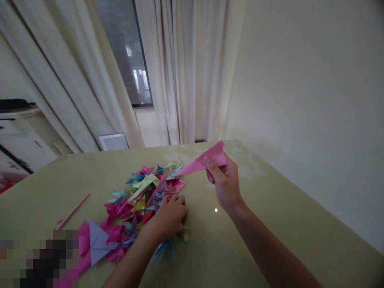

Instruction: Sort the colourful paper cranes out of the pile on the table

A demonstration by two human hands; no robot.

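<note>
"Well, where was the pink paper [214, 151]?"

"In the right hand [226, 180], raised above the table [210, 248], with the thumb pressed on its near face and the fingers behind. Its sharp tip pointed left, toward the far edge of the pile [144, 184]; whether tip and pile touched, I couldn't tell."

"Why hold it near the wide end?"

"Probably because the folds were thickest there, so a pinch gave a sound grip and left the thin tip uncrushed."

"And the left hand [172, 212]?"

"It lay at the right side of the pile, fingers curled downward. The fingertips were hidden, so I couldn't say whether they held anything. Its curve probably suited the lumpy heap."

"Why were the figures heaped together?"

"Perhaps to be within easy reach."

"How many of each, then?"

"Two hands, one pink paper held up, one pile. The folded figures overlapped too much to count. One pale purple triangle [99, 242] lay at the pile's near left end, and one thin pink strip [73, 211] lay apart, farther left. Several blue strips [168, 248] poked out on the near side of the left hand. Beyond the table stood one window [129, 60]."
</note>
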